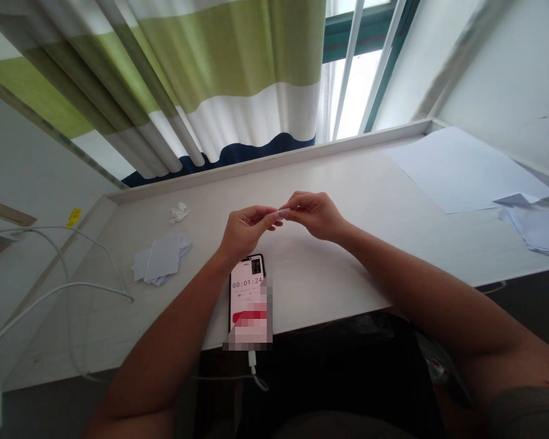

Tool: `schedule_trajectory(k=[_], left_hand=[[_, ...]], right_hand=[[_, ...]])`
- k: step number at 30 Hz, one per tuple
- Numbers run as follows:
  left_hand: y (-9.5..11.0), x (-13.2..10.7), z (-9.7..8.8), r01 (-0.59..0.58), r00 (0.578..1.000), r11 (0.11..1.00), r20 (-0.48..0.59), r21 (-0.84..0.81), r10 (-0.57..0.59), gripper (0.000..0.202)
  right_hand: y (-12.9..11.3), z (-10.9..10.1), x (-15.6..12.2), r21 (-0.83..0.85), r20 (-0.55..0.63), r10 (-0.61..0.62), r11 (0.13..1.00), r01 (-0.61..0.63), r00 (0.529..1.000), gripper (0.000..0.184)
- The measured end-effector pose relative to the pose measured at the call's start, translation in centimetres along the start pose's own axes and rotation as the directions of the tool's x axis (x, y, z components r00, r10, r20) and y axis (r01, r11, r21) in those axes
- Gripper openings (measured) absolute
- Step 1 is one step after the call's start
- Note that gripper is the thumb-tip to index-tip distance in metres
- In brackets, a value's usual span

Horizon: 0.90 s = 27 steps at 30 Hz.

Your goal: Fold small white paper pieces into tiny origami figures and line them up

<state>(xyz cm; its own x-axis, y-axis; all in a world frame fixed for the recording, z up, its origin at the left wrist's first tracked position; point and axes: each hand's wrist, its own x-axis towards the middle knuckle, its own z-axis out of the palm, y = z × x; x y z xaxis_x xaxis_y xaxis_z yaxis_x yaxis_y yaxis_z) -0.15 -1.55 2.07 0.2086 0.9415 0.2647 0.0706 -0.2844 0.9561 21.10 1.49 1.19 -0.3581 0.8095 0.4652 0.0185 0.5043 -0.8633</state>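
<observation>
Over the middle of the white desk (311, 274), my left hand (247, 228) and my right hand (318, 214) meet fingertip to fingertip. Between them is a small piece of white paper (282, 211), pinched by the thumb and fingers of both hands. Most of the paper is hidden by the fingers, so its exact shape cannot be made out. Just below my left hand lies a phone (247, 299) with a running timer on its screen and part of it blurred out.
A stack of small paper pieces (162, 259) and a crumpled paper (179, 213) lie on the left. Large white sheets (462, 167) and a folded paper pile (537, 228) are at the right. A white charging cable (252, 361) hangs from the phone; a curtain (238, 55) borders the back.
</observation>
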Motion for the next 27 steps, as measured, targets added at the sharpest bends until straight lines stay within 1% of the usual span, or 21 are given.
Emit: schedule_trajectory(k=[3,6,10,15,18,22,24,27], left_hand=[[0.11,-0.03,-0.08,-0.018,1.0,0.999,-0.016,0.029,0.018,0.032],[0.23,-0.09,-0.07,-0.002,0.999,0.999,-0.033,0.034,0.003,0.033],[0.15,-0.04,-0.08,0.025,0.999,0.999,-0.021,0.025,-0.025,0.034],[0.01,0.1,-0.09,0.007,1.0,1.0,-0.009,-0.004,-0.007,0.035],[0.16,0.07,-0.1,0.023,1.0,1.0,0.003,-0.019,-0.023,0.037],[0.28,0.06,-0.12,0.052,0.998,0.998,0.044,-0.037,-0.051,0.038],[0.22,0.1,-0.07,0.045,0.998,0.998,0.035,-0.049,-0.044,0.037],[0.16,0.12,0.12,0.043,0.999,0.998,-0.009,-0.052,-0.043,0.038]], right_hand=[[0.12,0.02,-0.01,0.0,0.01,-0.001,1.0,0.001,1.0,0.028],[0.35,0.12,-0.07,0.016,-0.003,0.013,1.0,-0.013,1.0,0.03],[0.55,0.17,-0.15,0.016,-0.008,0.022,1.0,-0.022,1.0,0.031],[0.42,0.18,-0.11,0.042,-0.013,0.076,0.996,-0.076,0.997,0.036],[0.07,0.05,-0.15,0.047,0.007,0.054,0.997,-0.054,0.999,0.04],[-0.32,-0.07,-0.28,0.03,0.043,0.005,1.0,-0.006,0.999,0.04],[-0.27,0.02,-0.28,0.057,0.04,0.006,0.998,-0.009,0.999,0.04],[0.01,0.23,-0.18,0.107,0.053,0.038,0.993,-0.044,0.998,0.041]])
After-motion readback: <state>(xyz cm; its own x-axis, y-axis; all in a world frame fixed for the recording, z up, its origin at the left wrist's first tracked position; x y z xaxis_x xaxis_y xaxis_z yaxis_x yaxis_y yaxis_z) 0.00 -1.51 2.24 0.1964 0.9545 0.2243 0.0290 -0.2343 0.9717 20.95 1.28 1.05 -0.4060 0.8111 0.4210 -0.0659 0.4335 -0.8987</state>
